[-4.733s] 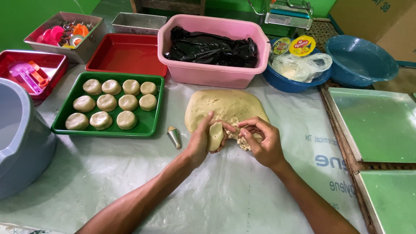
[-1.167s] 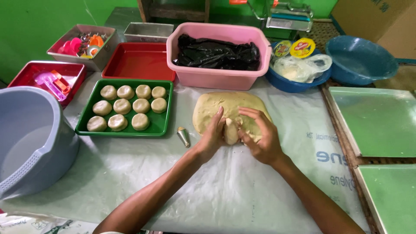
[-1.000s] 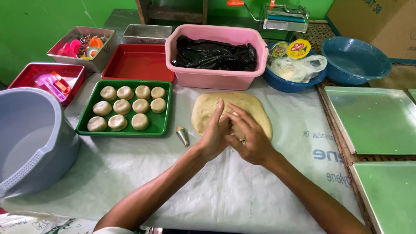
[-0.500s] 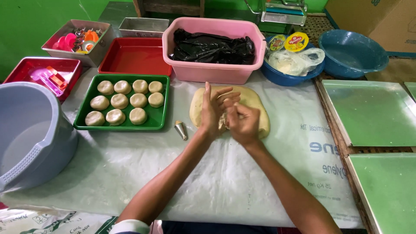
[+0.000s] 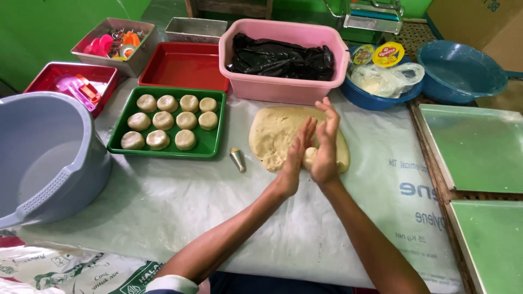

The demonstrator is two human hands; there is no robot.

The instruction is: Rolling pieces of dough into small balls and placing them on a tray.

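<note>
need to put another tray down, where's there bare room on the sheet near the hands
Bare sheet lies below the green tray, between the grey tub and the left hand. Another patch lies right of the right hand, toward the green boards. The back is crowded: pink tub, red tray, blue bowls.

The left hand (image 5: 294, 163) and right hand (image 5: 326, 147) press a small dough ball (image 5: 310, 157) between their palms, just above the flat dough slab (image 5: 275, 133); a metal cone (image 5: 238, 159) lies left of them.

Both forearms are bare down to the hands, the left hand (image 5: 294, 160) and right hand (image 5: 326, 147) without gloves, rings or watch. A white sleeve edge (image 5: 171, 284) shows at the left arm's upper end.
</note>
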